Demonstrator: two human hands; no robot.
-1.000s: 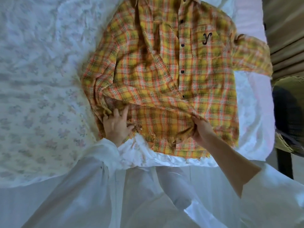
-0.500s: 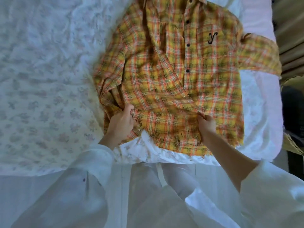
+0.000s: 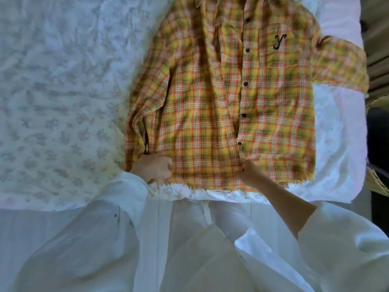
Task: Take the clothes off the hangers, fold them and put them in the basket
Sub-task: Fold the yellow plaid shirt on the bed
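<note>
A yellow and orange plaid shirt [image 3: 221, 98] lies front up on the bed, collar away from me, with black buttons and a black "y" on its chest pocket. Its left panel is spread flat and its frayed hem runs along the near edge of the bed. My left hand [image 3: 153, 167] grips the hem at the shirt's left corner, fingers curled round the cloth. My right hand [image 3: 249, 171] pinches the hem near the button placket. The shirt's right sleeve [image 3: 341, 64] stretches toward the bed's right edge. No hanger shows.
The bed [image 3: 52, 91] carries a white floral sheet, wide to the left of the shirt. A woven basket [image 3: 376, 180] shows in part at the right edge beside the bed. My white sleeves and clothing fill the bottom of the view.
The bunched left front panel has been pulled flat and straight toward me. My left hand went from lying open on the cloth to gripping the hem corner. My right hand kept its pinch.
</note>
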